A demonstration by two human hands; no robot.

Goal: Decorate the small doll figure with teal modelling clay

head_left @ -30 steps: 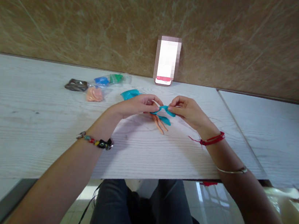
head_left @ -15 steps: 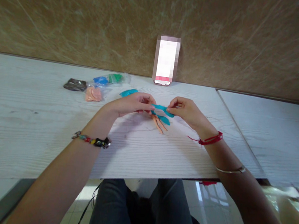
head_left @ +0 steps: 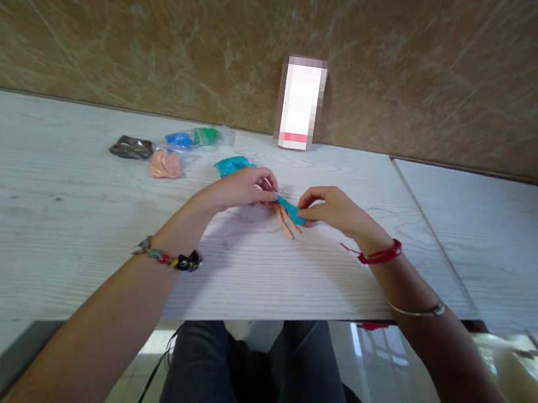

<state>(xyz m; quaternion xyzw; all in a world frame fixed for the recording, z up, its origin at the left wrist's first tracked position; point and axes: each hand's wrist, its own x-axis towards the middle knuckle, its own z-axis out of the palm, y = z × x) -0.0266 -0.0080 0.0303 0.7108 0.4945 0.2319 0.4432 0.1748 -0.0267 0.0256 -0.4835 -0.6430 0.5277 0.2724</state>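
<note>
Clay strip (head_left: 291,210) in our left hand's (head_left: 247,187) and right hand's (head_left: 336,210) pinch seems mid-shaping, calling for gentle pressure next.

1. Hands: 2; left hand (head_left: 251,187), right hand (head_left: 330,209).
2. Teal strip (head_left: 290,209): at least 1.
3. Peach strips (head_left: 286,222): at least 2 discernible.
4. Coloured packets, left: 5; dark packet (head_left: 131,148), peach packet (head_left: 166,165), blue packet (head_left: 179,139), green packet (head_left: 205,136), teal packet (head_left: 231,166).
5. Phone (head_left: 300,106), far: 1.
6. Wrist bands: 3.
</note>
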